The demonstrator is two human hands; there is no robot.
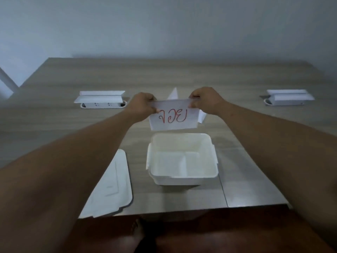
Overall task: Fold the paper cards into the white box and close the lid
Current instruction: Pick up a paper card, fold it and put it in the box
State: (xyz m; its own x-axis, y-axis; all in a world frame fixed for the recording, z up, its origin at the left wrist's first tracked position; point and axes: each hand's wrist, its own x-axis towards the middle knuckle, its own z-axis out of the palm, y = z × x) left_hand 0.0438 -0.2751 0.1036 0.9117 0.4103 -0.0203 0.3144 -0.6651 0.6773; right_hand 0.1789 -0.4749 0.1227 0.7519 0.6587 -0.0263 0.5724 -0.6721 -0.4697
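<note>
A white paper card (173,119) with red handwriting hangs in the air above the far side of the white box (182,177). My left hand (142,105) pinches its top left corner and my right hand (206,101) pinches its top right corner. The card's top edge looks folded over. The box stands open on the wooden table, near the front edge, with folded white paper lying flat inside it. Its separate white lid (113,187) lies flat on the table to the left of the box, partly under my left forearm. More white paper (174,94) shows behind the held card.
Two white power-socket units with raised covers sit in the tabletop, one at the back left (102,100) and one at the back right (288,97). The table's front edge (182,209) runs just below the box. A grey wall stands behind the table.
</note>
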